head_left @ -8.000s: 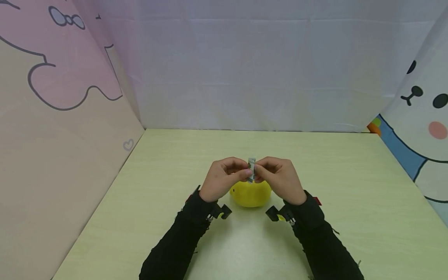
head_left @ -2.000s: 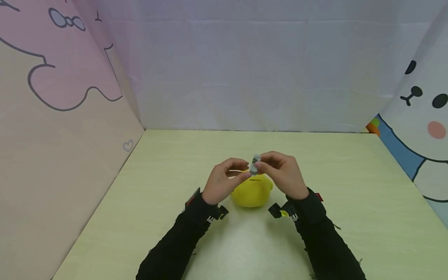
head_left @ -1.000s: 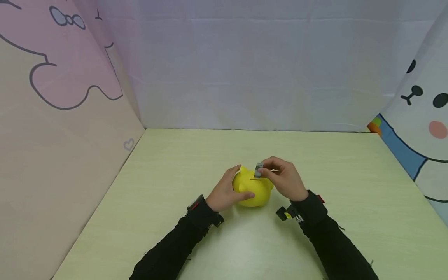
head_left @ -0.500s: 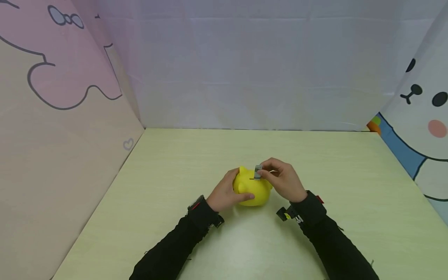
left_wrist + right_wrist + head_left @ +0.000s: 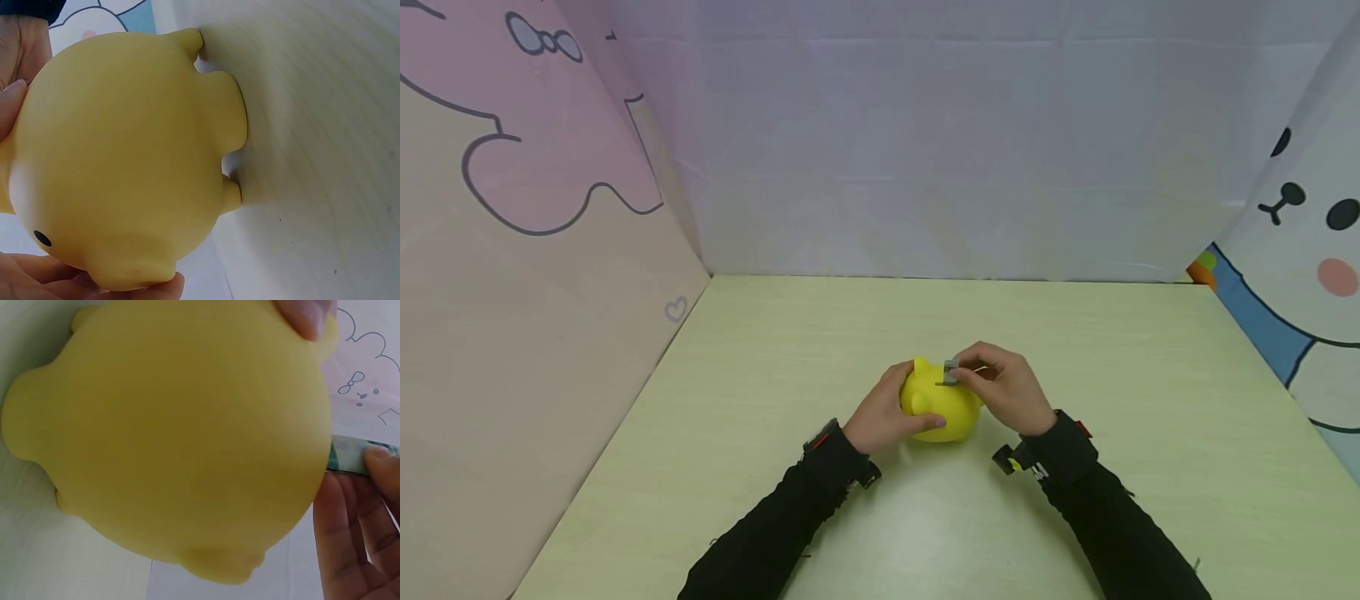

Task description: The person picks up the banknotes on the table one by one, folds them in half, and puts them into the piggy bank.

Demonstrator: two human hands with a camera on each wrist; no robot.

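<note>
A yellow piggy bank (image 5: 953, 417) stands on the table, its snout turned left. My left hand (image 5: 880, 415) grips its left end, thumb along the near side; in the left wrist view fingers (image 5: 37, 275) curl by the snout. My right hand (image 5: 1011, 390) pinches a small folded banknote (image 5: 951, 375) between thumb and fingers at the slot on top. In the right wrist view the banknote (image 5: 351, 454) meets the top of the piggy bank (image 5: 187, 437), its lower end out of sight inside the slot.
The pale wooden table (image 5: 790, 333) reaches back to a white curtain (image 5: 880, 158). A pink-and-cream printed cloth (image 5: 565, 167) hangs on the left, a bear-patterned one (image 5: 1292, 283) on the right. Small cameras sit on both wrists.
Both hands held the banknote above the piggy bank earlier. The left hand has since gone down to grip the piggy bank, while the right has lowered the banknote into the slot.
</note>
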